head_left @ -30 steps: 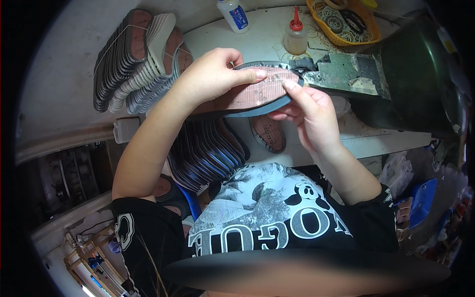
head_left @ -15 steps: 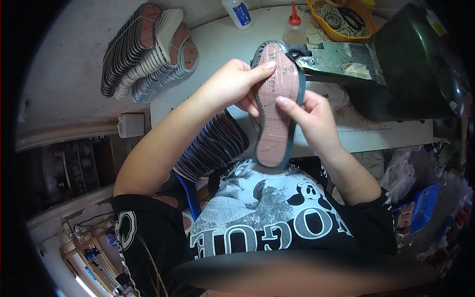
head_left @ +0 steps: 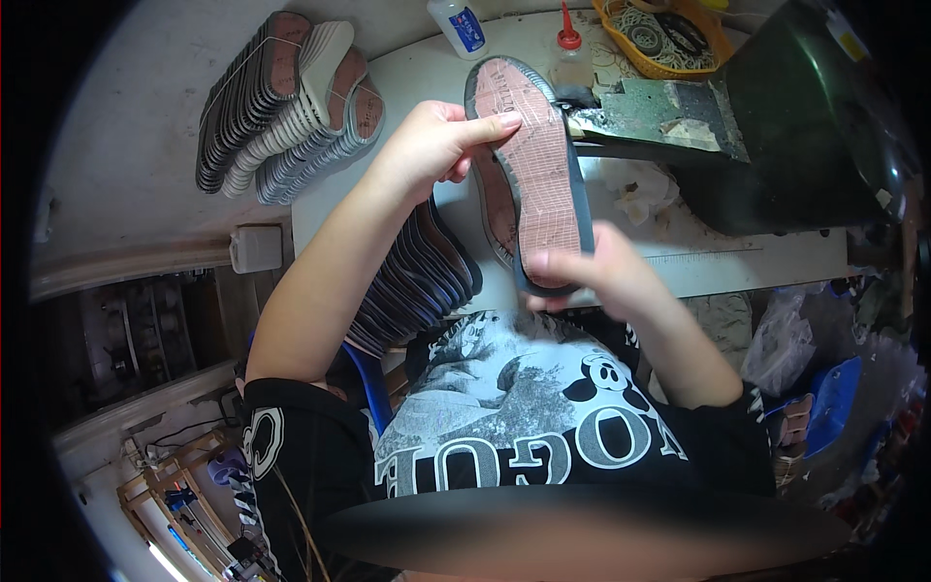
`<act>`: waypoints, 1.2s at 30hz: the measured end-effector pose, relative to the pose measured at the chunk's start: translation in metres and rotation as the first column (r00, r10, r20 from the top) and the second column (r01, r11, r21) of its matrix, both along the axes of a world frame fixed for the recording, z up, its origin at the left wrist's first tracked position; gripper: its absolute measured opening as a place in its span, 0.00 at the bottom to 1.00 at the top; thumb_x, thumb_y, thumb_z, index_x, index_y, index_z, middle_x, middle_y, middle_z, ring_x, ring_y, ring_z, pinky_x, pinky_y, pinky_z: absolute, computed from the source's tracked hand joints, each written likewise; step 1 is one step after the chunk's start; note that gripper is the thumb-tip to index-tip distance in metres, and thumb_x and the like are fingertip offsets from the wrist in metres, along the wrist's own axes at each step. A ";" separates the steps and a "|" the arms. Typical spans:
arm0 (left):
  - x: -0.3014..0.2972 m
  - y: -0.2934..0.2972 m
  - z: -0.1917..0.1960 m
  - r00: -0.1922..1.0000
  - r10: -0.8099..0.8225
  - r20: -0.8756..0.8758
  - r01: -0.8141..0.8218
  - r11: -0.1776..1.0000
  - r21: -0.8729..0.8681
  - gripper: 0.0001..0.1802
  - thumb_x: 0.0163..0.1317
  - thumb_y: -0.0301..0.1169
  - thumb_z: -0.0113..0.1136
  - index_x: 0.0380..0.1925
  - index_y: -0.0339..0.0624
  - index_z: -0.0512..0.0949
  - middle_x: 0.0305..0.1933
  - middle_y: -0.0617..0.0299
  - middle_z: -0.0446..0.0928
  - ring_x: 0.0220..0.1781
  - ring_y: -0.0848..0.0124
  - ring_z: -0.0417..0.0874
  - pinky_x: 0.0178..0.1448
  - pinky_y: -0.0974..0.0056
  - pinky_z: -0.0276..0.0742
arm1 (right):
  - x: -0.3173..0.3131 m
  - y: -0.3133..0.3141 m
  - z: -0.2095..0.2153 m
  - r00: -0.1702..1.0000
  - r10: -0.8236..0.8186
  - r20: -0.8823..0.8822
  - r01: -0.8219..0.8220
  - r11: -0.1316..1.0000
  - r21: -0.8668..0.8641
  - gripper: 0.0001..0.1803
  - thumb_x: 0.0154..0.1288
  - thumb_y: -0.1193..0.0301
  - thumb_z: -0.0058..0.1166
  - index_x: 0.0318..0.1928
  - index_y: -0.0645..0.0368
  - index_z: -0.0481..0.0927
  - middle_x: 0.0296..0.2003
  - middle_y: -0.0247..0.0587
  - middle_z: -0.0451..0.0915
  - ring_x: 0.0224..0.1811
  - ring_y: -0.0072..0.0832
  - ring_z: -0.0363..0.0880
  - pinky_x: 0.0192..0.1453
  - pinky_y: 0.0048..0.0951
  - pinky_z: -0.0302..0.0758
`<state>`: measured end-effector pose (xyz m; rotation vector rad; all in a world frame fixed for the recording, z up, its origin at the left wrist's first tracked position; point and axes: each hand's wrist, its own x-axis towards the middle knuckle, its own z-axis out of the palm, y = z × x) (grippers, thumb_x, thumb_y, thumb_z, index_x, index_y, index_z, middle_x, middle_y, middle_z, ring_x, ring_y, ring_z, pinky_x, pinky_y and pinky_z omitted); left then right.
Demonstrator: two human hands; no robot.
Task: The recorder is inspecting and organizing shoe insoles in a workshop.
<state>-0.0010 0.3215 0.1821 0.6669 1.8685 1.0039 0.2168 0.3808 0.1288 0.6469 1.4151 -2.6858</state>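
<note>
A shoe sole [head_left: 545,184] with a pink lined top and dark rim is held up over the worktable, toe end away from me. My left hand [head_left: 441,144] is closed on its upper left edge, thumb across the pink face. At the heel end, my right hand [head_left: 593,267] pinches the sole, thumb on top; it is somewhat blurred. Partly covered by this sole, a second pink-faced sole [head_left: 499,215] shows at its left; I cannot tell whether it is held or lies on the table. Beside my left forearm stands a row of dark soles [head_left: 417,276].
Bundled stacks of grey and white soles [head_left: 281,107] stand at the far left. A white bottle [head_left: 458,27], a red-tipped glue bottle [head_left: 570,60] and a yellow basket [head_left: 669,44] of cords line the back. A dark green machine [head_left: 795,126] fills the right side of the white table [head_left: 766,262].
My right hand has slid down from the sole's middle to its heel end. The sole has shifted slightly left and tilted, and the second sole beneath now shows more.
</note>
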 end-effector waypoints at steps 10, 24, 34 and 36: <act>-0.025 0.025 0.008 0.999 -0.050 0.018 0.051 0.997 -0.051 0.26 0.51 0.56 0.67 0.19 0.42 0.76 0.07 0.73 0.61 0.08 0.85 0.55 0.14 0.77 0.47 | -0.009 -0.031 0.006 0.957 -0.277 -0.088 0.252 0.941 -0.223 0.15 0.67 0.66 0.52 0.38 0.70 0.79 0.31 0.52 0.83 0.32 0.31 0.85 0.36 0.26 0.81; -0.058 0.089 0.031 0.385 -0.632 -0.673 0.832 0.553 -0.043 0.42 0.49 0.56 0.65 0.55 0.37 0.65 0.58 0.49 0.62 0.54 0.61 0.63 0.56 0.60 0.60 | -0.046 -0.005 0.022 0.880 -0.467 -0.091 0.427 0.859 -0.282 0.17 0.68 0.64 0.51 0.40 0.71 0.79 0.31 0.53 0.83 0.31 0.34 0.85 0.34 0.24 0.81; -0.042 0.070 0.049 0.357 -0.811 -0.463 0.799 0.522 -0.298 0.25 0.52 0.51 0.66 0.31 0.38 0.74 0.20 0.61 0.71 0.24 0.72 0.72 0.29 0.66 0.67 | -0.042 0.000 0.039 0.881 -0.472 -0.037 0.445 0.851 -0.278 0.21 0.72 0.62 0.46 0.48 0.74 0.74 0.39 0.57 0.80 0.39 0.37 0.84 0.41 0.25 0.83; -0.035 0.057 0.052 0.403 -0.786 -0.469 0.764 0.571 -0.300 0.24 0.53 0.50 0.64 0.30 0.38 0.74 0.20 0.61 0.71 0.24 0.73 0.72 0.29 0.66 0.67 | -0.039 0.003 0.041 0.885 -0.465 -0.027 0.440 0.853 -0.282 0.21 0.72 0.63 0.46 0.48 0.74 0.74 0.40 0.56 0.81 0.39 0.36 0.84 0.41 0.25 0.83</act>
